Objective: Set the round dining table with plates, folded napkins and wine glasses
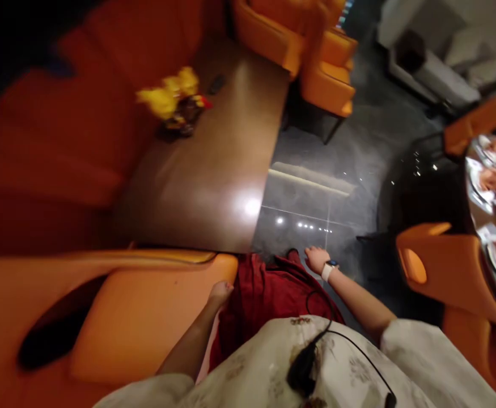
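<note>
My left hand [221, 293] hangs low beside the red trousers [254, 294], in front of an orange chair seat [141, 317]. Its fingers are mostly turned away and blurred. Over the dark floor, to the right of the trousers, my right hand [317, 259] is held out with its fingers loosely stretched and nothing in it. A white-strapped watch [328, 269] is on that wrist. Ahead to the left stands a brown table [213, 175]. On its far left part sits a yellow and dark red decoration [175, 102], too blurred to name, near a small dark object [216, 84].
A red bench [60, 141] runs along the table's left side. Orange chairs [328, 73] stand beyond it. To the right, another orange chair [443, 260] faces a round table set with dishes [479, 187]. A black cable [354, 345] hangs over my shirt.
</note>
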The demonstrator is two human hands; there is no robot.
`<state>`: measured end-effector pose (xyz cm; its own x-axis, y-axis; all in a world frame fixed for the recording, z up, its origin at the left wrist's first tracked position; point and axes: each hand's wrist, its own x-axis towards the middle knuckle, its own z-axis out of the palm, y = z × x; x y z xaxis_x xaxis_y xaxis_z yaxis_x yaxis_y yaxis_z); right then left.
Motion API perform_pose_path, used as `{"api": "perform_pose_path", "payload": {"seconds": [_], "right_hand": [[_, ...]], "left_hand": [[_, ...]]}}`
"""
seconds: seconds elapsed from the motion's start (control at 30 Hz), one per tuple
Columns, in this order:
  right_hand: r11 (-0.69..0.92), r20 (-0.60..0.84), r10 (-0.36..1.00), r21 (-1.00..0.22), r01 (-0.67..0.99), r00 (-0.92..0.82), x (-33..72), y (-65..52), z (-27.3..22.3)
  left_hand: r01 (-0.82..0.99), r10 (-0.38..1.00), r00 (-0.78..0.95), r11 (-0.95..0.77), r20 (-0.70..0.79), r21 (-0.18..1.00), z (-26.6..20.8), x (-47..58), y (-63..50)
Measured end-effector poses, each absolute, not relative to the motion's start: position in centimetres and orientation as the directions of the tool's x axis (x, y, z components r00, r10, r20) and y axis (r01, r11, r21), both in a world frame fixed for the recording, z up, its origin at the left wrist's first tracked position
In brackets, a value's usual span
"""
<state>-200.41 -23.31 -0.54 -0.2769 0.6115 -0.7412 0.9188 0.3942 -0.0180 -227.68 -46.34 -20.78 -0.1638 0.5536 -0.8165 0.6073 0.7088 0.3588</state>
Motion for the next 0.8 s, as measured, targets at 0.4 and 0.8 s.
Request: {"api": "perform_pose_path", "payload": {"seconds": [0.4, 0.8], "right_hand": [[0.549, -0.351, 0.770, -0.060, 0.833, -0.533, -187.7, -4.5, 13.4], [0.610, -0.271, 0.750, -0.067, 0.789, -0.603, -185.8, 15.2, 12.0]], "left_hand": [[0.774, 0.784, 0.212, 0.230, -0.583, 0.590, -11.4, -205.2, -8.3], [0.773, 0.844, 0.065, 0.294, -0.532, 0.561, -11.5, -207.8, 9.7]]}}
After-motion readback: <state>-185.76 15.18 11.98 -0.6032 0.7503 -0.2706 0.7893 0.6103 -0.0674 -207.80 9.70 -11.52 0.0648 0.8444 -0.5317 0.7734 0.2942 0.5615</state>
